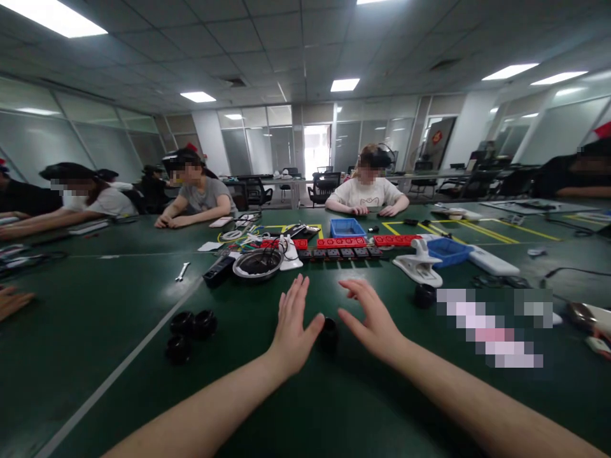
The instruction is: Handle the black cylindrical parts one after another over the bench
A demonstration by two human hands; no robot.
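My left hand (296,327) is held over the green table with its fingers stretched out and nothing in it. Opposite it, my right hand (372,321) is also open, the fingers apart and slightly bent. Between the two stands a small black round part (328,336), closest to my left thumb; whether the thumb touches it I cannot tell. Three more black round parts (184,334) sit close together to the left of my left forearm. Another black cylindrical part (424,296) stands to the right, beyond my right hand.
Ahead lie a round metal-rimmed dish (258,264), red socket strips (341,242), a white clip stand (420,267) and blue trays (347,228). A wrench (182,272) rests at the left. Co-workers sit across the table (238,407), and another person's hand (14,302) shows at the left edge.
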